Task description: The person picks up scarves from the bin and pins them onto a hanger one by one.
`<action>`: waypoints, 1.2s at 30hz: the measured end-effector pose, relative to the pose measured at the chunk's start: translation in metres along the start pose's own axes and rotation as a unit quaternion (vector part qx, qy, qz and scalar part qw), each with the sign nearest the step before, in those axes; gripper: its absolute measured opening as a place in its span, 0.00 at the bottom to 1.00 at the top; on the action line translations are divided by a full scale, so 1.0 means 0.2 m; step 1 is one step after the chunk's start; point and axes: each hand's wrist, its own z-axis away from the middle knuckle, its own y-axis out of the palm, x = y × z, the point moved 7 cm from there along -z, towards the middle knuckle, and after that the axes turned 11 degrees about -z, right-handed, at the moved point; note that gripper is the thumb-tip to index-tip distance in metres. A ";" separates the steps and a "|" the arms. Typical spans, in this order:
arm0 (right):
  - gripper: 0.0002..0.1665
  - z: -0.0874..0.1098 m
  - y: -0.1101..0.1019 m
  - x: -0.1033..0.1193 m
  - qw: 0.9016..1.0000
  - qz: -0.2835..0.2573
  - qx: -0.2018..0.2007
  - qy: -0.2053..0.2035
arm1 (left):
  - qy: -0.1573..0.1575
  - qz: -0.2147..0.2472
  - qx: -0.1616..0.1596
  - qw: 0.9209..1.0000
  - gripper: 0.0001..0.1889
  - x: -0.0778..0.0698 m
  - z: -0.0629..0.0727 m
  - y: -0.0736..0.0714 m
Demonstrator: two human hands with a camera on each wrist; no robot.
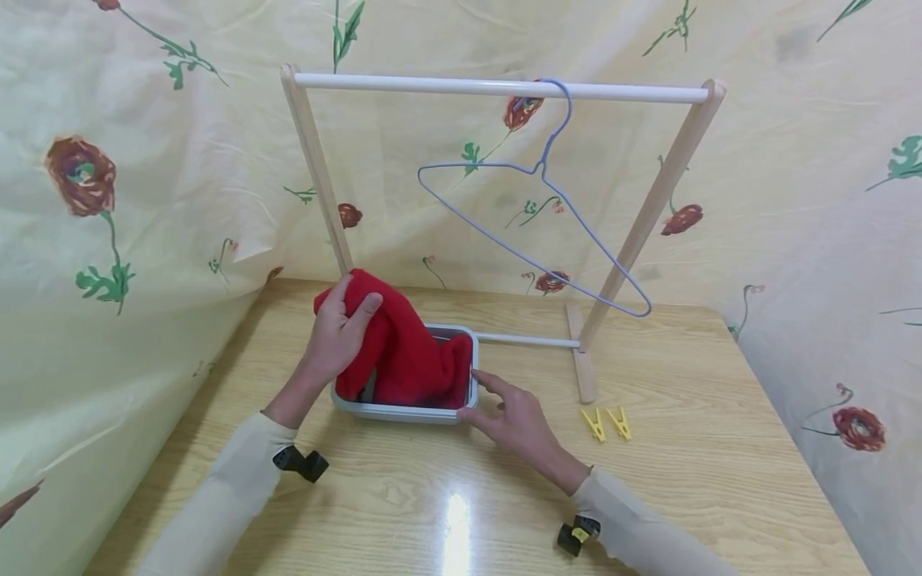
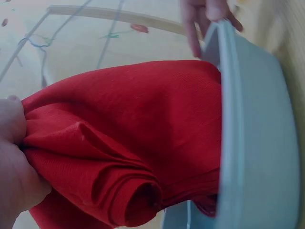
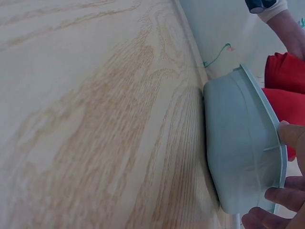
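My left hand [image 1: 337,338] grips a bunched red cloth [image 1: 403,352], its thumb across the near side of the fold. The cloth rises from a grey-blue plastic tub [image 1: 410,414], and its lower part still lies inside. In the left wrist view the cloth [image 2: 143,114] hangs in loose folds between the hand and the tub wall. My right hand [image 1: 520,424] holds the tub's near right corner, thumb at the front and fingers along the right side. The right wrist view shows the tub [image 3: 243,143] standing on the table, fingertips at its rim.
Behind the tub stands a wooden rack with a white top bar [image 1: 446,85]. A blue hanger [image 1: 497,240] hangs from that bar, right of the middle. Two yellow clothespins [image 1: 607,424] lie on the wooden table [image 1: 684,464] near the rack's right foot [image 1: 585,376].
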 end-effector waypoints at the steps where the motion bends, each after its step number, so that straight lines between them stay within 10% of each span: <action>1: 0.41 0.00 0.00 0.00 1.000 0.000 -0.001 0.000 | 0.000 0.017 -0.005 1.000 0.15 -0.01 -0.01 -0.01; 19: 0.44 0.02 -0.09 0.06 1.000 0.022 -0.010 -0.005 | 0.012 0.138 -0.080 0.987 0.12 -0.20 -0.11 -0.15; 36: 0.32 0.07 -0.58 0.64 0.982 0.049 -0.094 -0.159 | 0.019 0.146 -0.086 0.985 0.17 -0.30 -0.15 -0.19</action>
